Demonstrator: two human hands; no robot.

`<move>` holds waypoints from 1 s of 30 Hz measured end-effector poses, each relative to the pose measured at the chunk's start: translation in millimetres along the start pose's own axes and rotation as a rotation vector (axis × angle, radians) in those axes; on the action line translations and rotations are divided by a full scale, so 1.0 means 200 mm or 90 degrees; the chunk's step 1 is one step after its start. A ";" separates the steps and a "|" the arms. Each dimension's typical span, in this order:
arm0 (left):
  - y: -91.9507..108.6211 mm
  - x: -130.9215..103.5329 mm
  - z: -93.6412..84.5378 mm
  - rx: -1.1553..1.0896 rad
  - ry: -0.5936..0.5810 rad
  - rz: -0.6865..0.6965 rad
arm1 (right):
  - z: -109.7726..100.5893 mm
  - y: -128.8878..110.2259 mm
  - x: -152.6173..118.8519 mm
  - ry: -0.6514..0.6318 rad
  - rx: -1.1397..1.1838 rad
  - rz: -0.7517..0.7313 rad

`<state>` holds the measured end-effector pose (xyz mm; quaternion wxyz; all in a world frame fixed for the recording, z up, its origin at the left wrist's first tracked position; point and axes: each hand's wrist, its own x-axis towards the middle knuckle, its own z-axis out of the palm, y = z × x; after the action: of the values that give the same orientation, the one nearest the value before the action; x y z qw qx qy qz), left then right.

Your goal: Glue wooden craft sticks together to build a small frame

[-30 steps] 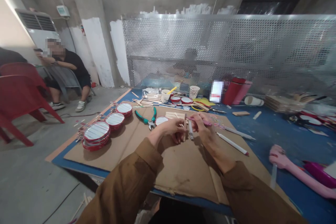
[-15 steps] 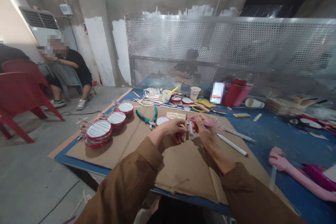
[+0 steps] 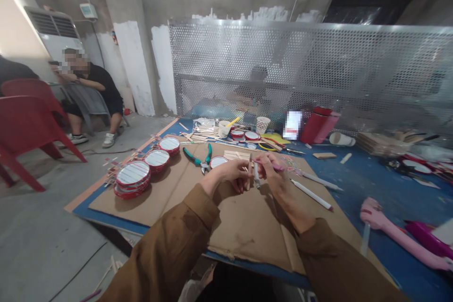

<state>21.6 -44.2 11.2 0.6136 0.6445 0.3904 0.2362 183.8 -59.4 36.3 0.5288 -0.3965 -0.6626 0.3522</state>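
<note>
Above the cardboard sheet [image 3: 244, 231], my left hand [image 3: 237, 175] pinches a thin wooden stick [image 3: 249, 177] held upright. My right hand [image 3: 271, 170] is closed on a pink pen [image 3: 278, 167], its tip near the stick. A pale, short marker-like piece [image 3: 256, 179] hangs between the two hands; which fingers hold it is unclear. Just behind my left hand lie a round red-rimmed piece [image 3: 218, 161] and a pile of flat wooden sticks [image 3: 231, 155]. Green-handled pliers [image 3: 203, 163] rest to its left.
Red-rimmed discs [image 3: 132, 174] stand in stacks at the left. Paper cups [image 3: 263, 125], a phone [image 3: 292, 125] and a red bottle [image 3: 316, 125] are at the back. A white marker [image 3: 311, 194] and pink glue gun [image 3: 385, 226] lie right. A person [image 3: 95, 85] sits far left.
Both hands keep nearly the same pose. The pale piece between them has shifted slightly left, and the view has moved very slightly.
</note>
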 end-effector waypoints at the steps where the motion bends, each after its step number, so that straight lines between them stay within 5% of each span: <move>1: 0.00 0.00 0.00 0.002 0.000 0.001 | 0.00 0.00 0.00 0.004 0.000 0.002; 30: 0.02 -0.01 0.01 0.013 0.007 -0.006 | -0.01 0.02 0.00 0.009 -0.037 -0.014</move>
<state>22.5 -45.9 14.3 0.6058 0.6477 0.3992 0.2327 187.1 -57.0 34.2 0.5254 -0.4069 -0.6732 0.3244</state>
